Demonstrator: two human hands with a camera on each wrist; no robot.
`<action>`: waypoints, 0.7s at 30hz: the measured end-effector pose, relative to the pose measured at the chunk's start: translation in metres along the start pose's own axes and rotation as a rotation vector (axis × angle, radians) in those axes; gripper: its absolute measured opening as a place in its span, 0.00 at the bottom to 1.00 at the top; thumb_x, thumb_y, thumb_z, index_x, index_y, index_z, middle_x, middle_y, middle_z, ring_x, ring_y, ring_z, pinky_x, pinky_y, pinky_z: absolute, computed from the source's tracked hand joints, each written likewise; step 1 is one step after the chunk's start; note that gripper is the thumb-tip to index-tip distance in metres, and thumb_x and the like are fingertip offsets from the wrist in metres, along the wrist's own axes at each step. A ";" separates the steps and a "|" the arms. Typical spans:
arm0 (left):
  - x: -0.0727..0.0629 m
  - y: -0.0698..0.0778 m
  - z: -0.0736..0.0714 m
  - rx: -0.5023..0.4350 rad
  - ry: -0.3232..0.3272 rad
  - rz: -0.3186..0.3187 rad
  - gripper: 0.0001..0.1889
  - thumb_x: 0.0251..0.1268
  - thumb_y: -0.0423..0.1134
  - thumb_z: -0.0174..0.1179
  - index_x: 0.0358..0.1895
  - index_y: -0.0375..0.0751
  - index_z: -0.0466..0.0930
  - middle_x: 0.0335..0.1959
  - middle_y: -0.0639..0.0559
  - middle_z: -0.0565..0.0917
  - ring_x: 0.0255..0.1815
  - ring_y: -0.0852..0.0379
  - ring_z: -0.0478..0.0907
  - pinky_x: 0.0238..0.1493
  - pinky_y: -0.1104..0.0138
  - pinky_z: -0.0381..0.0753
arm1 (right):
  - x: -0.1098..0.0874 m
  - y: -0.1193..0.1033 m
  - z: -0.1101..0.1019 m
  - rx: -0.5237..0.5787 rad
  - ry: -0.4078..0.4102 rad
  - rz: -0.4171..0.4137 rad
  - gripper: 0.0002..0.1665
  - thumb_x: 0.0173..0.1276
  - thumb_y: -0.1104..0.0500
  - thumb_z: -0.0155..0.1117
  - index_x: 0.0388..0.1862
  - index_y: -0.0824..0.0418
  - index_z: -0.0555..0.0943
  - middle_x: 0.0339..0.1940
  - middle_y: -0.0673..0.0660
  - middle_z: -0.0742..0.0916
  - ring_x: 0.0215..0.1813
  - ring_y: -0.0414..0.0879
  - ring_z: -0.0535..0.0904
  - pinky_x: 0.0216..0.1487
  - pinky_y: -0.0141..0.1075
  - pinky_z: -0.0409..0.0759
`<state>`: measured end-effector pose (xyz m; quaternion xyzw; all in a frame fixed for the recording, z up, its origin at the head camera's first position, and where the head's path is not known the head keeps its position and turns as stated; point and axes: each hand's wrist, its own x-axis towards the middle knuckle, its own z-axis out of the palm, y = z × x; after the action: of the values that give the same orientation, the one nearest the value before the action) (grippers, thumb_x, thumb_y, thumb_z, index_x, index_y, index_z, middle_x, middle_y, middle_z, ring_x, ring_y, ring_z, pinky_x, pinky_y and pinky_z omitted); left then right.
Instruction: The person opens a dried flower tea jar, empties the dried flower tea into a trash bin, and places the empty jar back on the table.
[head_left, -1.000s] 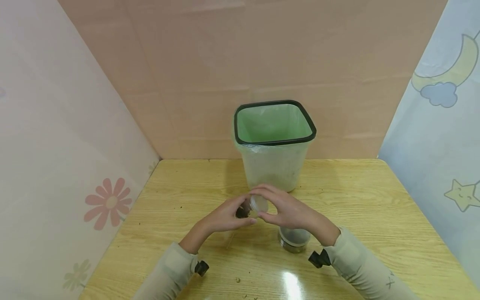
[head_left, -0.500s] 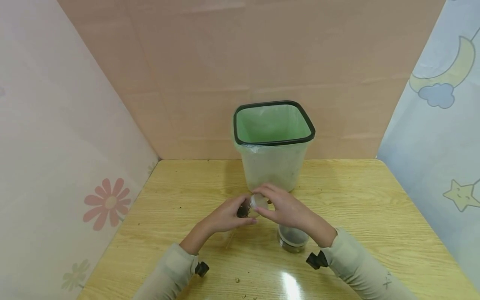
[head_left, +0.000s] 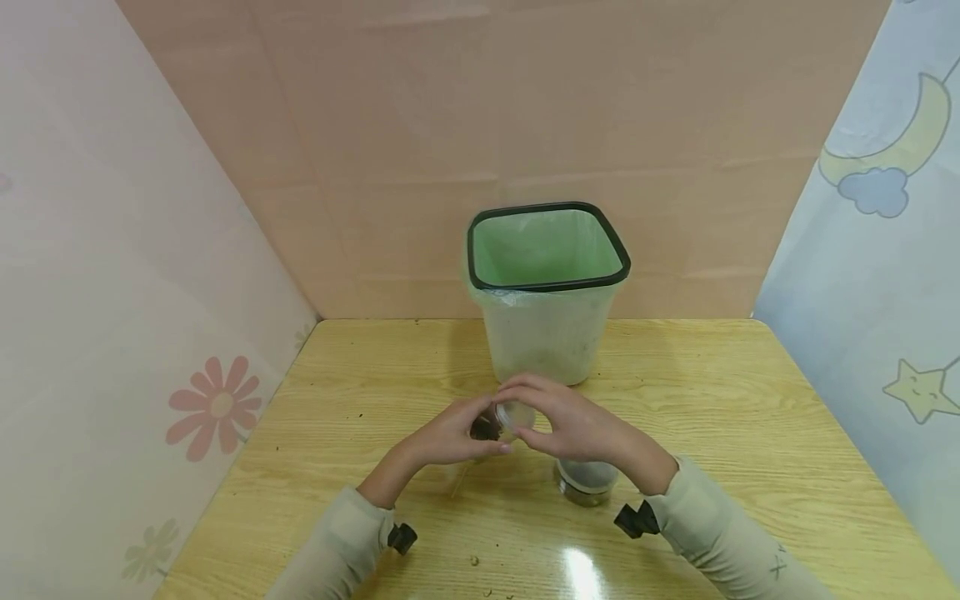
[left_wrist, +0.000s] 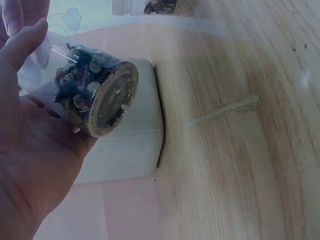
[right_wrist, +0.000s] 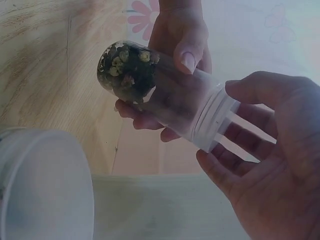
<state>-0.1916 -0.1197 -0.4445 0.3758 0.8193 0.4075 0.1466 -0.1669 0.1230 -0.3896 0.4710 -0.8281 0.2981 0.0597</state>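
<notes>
My left hand point(head_left: 450, 433) grips a clear jar point(right_wrist: 127, 75) round its side and holds it tilted above the table. Dried flowers and dark leaves point(left_wrist: 82, 82) fill the base end of this jar. At the other end, the thumb and fingers of my right hand point(head_left: 573, 425) are curled round the translucent screw lid point(right_wrist: 210, 120), which sits on the jar's mouth. Below my right hand, a second clear jar point(head_left: 585, 492) stands on the table with a whitish lid point(right_wrist: 47, 185); dark dried bits point(left_wrist: 161, 7) show inside it in the left wrist view.
A bin point(head_left: 543, 342) with a black rim and a pale green liner stands behind my hands, near the back wall. On the wooden table point(head_left: 360, 367) lie a thin pale strip point(left_wrist: 225, 110) and several small crumbs point(head_left: 474, 561). Printed side walls flank the table.
My right thumb and fingers have shifted round the lid, first up and over it, then back down to a wider grip. The left hand and its jar stay nearly still.
</notes>
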 end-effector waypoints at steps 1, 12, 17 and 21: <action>0.000 0.000 0.000 -0.011 -0.003 0.001 0.28 0.68 0.51 0.67 0.68 0.53 0.70 0.49 0.47 0.85 0.47 0.61 0.81 0.47 0.67 0.82 | 0.000 0.000 0.000 0.003 0.001 -0.013 0.26 0.68 0.63 0.69 0.65 0.60 0.78 0.63 0.53 0.80 0.63 0.47 0.77 0.61 0.44 0.79; 0.001 0.001 -0.001 0.004 0.025 -0.038 0.28 0.66 0.55 0.68 0.66 0.55 0.70 0.47 0.48 0.84 0.41 0.62 0.80 0.41 0.66 0.82 | -0.001 -0.005 -0.003 -0.015 -0.003 0.094 0.27 0.72 0.58 0.67 0.68 0.58 0.75 0.70 0.55 0.76 0.70 0.51 0.73 0.66 0.49 0.75; 0.002 0.001 -0.001 0.016 0.053 -0.053 0.26 0.66 0.55 0.68 0.63 0.55 0.73 0.41 0.54 0.84 0.36 0.62 0.77 0.37 0.67 0.80 | 0.001 -0.005 -0.001 -0.079 0.035 0.173 0.26 0.72 0.52 0.67 0.66 0.58 0.77 0.64 0.53 0.80 0.65 0.48 0.77 0.64 0.46 0.77; 0.002 0.001 -0.002 0.011 0.057 -0.056 0.24 0.66 0.54 0.68 0.60 0.54 0.74 0.37 0.56 0.82 0.32 0.62 0.75 0.33 0.69 0.78 | 0.002 -0.004 0.003 -0.112 0.048 0.205 0.26 0.72 0.49 0.67 0.65 0.58 0.77 0.61 0.53 0.81 0.61 0.47 0.78 0.61 0.45 0.79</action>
<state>-0.1936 -0.1185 -0.4427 0.3419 0.8354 0.4095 0.1325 -0.1641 0.1178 -0.3895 0.3724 -0.8857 0.2671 0.0748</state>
